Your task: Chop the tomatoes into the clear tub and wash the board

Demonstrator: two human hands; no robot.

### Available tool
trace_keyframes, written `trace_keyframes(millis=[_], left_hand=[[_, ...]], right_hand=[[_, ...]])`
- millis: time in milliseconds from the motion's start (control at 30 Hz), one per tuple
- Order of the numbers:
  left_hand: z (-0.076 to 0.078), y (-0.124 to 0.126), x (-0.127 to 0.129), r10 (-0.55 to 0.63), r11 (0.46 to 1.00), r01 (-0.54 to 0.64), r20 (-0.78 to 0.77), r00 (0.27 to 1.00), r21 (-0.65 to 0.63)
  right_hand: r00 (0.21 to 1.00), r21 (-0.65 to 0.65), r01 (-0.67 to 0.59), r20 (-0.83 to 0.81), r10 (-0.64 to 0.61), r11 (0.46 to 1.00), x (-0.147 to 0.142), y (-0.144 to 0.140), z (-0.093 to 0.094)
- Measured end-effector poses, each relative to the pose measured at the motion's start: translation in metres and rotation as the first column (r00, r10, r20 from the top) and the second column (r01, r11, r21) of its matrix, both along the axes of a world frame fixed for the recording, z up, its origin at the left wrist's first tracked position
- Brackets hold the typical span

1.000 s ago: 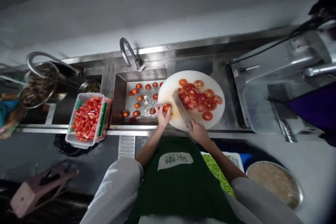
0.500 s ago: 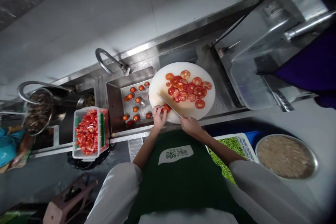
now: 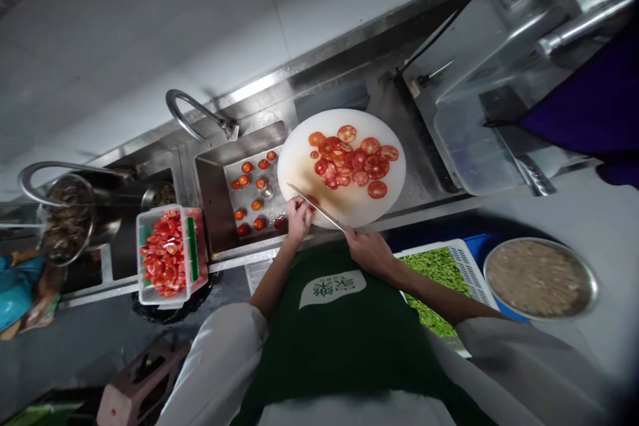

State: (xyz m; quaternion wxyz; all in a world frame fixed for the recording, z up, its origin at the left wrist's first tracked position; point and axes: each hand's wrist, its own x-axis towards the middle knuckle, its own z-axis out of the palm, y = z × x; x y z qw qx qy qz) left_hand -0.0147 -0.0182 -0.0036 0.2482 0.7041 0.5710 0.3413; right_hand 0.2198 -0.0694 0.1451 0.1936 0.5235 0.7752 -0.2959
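Stainless-steel counter runs diagonally across the frame's centre, with a sink holding loose whole tomatoes at centre left. A round white cutting board sits just right of the sink, with cut slices piled on its upper half. The left hand rests at the board's lower left edge, fingers curled closed over a tomato that is mostly hidden beneath them. The right hand grips the handle of a knife in a closed fist; the blade's long axis runs from lower right to upper left, lying directly against the left fingertips. A tub of chopped tomato stands left of the sink.
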Motion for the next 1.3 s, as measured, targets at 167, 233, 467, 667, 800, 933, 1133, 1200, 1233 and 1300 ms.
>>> trace_keyframes(millis=[167,233,467,667,800,933,1133,1200,1233,1300], left_hand=[[0.001,0.001,0.001,0.035,0.999,-0.035,0.077,0.996,0.002],[0.001,0.002,0.001,0.04,0.999,-0.04,0.078,0.996,0.001],[0.001,0.004,0.001,0.031,0.999,-0.032,0.083,0.996,0.011],[0.001,0.0,0.003,0.091,0.995,-0.093,0.082,0.993,0.025],[0.008,0.002,0.0,-0.019,0.998,0.012,0.102,0.995,0.064],[0.021,0.02,-0.002,-0.105,0.993,0.106,-0.011,0.994,0.048],[0.032,0.042,0.008,-0.169,0.977,0.159,-0.061,0.984,-0.139],[0.033,0.038,0.005,-0.107,0.989,0.104,-0.02,0.994,-0.103],[0.033,0.035,0.003,-0.072,0.994,0.072,0.001,0.997,-0.079],[0.032,0.027,0.0,-0.034,0.999,0.035,0.02,0.999,-0.037]], right_hand=[[1.0,0.011,-0.009,-0.025,0.009,1.0,-0.003,0.004,0.0],[1.0,0.016,-0.006,-0.019,0.006,1.0,0.0,0.001,0.002],[0.999,-0.004,-0.014,-0.044,0.014,1.0,-0.017,0.028,-0.006],[0.997,-0.161,0.077,0.014,-0.076,0.984,0.013,0.0,-0.023],[0.988,-0.133,0.153,0.023,-0.151,0.979,0.053,-0.016,-0.032],[0.974,-0.031,0.228,0.024,-0.227,0.973,0.074,-0.004,-0.036],[0.986,0.085,0.159,0.044,-0.163,0.984,0.085,-0.001,-0.019],[0.989,0.098,0.14,0.036,-0.144,0.985,0.082,-0.004,-0.012],[0.99,0.099,0.136,0.025,-0.139,0.986,0.079,-0.006,-0.009],[0.99,0.089,0.138,0.002,-0.139,0.986,0.072,-0.01,-0.006]])
